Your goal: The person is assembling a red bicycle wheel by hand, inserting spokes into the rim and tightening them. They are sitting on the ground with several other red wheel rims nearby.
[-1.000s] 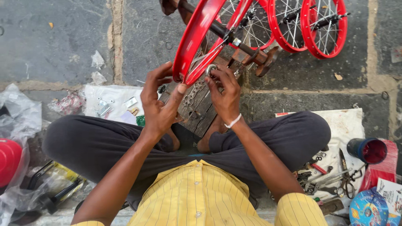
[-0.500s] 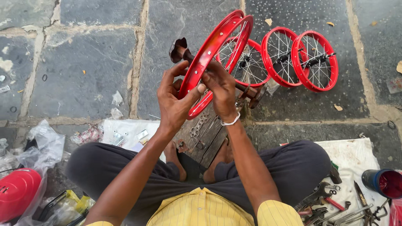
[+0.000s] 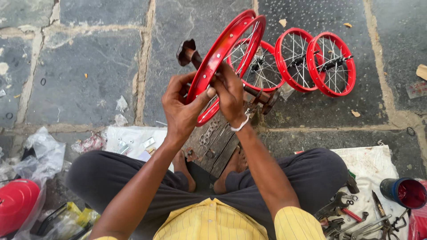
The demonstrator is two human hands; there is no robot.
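Red wheel rim (image 3: 222, 58) has been raised and tilted since the earlier frame, gripped by left hand (image 3: 182, 111) and right hand (image 3: 231, 93) above lap; loose spokes could slip if grip twists

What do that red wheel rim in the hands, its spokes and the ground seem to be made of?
The red rim held by the left hand and right hand looks like painted metal: glossy, thin and rigid. Its spokes look like bare steel wire, thin and silvery. The ground appears to be grey stone slabs, rough and matte, with pale joints between them.
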